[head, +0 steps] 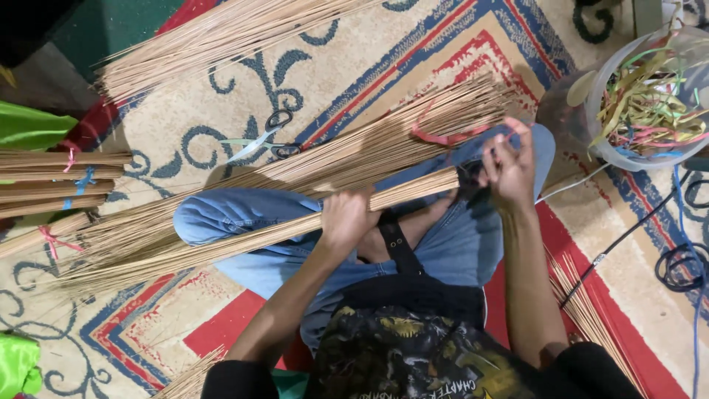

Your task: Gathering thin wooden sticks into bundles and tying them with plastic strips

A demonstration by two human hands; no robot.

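Note:
A long bundle of thin tan sticks [244, 236] lies across my lap, over my blue jeans [244, 214]. My left hand [347, 222] is closed around this bundle near its middle. My right hand [508, 164] is at the bundle's right end, fingers curled there; what they pinch is hard to tell. A second, looser bundle [384, 140] lies just behind, with a red ribbon [443, 137] looped around it close to my right hand.
Scissors [262, 144] lie on the patterned carpet [354, 66] behind the bundles. Tied stick bundles [52, 181] are stacked at the left, another loose heap [221, 33] at top. A clear tub [650, 103] of coloured ribbons stands at right, with cables [679, 251] below it.

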